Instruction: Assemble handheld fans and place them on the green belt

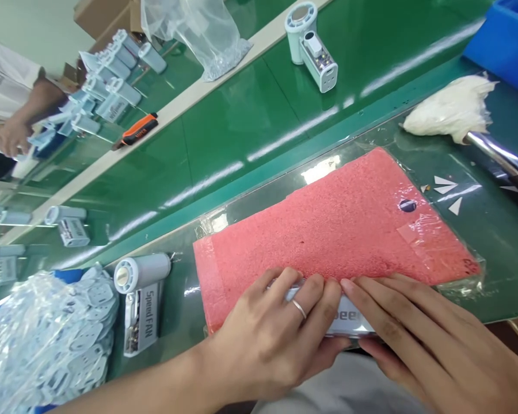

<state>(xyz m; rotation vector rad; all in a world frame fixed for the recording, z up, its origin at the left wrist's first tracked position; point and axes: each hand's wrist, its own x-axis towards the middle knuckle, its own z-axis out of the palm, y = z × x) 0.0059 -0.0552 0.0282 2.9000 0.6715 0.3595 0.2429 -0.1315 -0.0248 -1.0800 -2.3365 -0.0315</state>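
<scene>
Both hands press down on a pale blue handheld fan at the near edge of a red foam mat. Part of its printed lettering shows between my hands; the rest is covered by fingers. My left hand, with a ring on one finger, wraps over the left part of the fan. My right hand lies over the right part, fingers together, thumb below the near side. Left of the mat rests another fan marked "Speed FAN", its circuit board exposed at one side.
Plastic-bagged pale blue parts lie at the left. A partly opened fan sits on the green conveyor belt. An orange screwdriver rests on the far rail. A wrapped tool and blue bin are at right. A co-worker's hand is across.
</scene>
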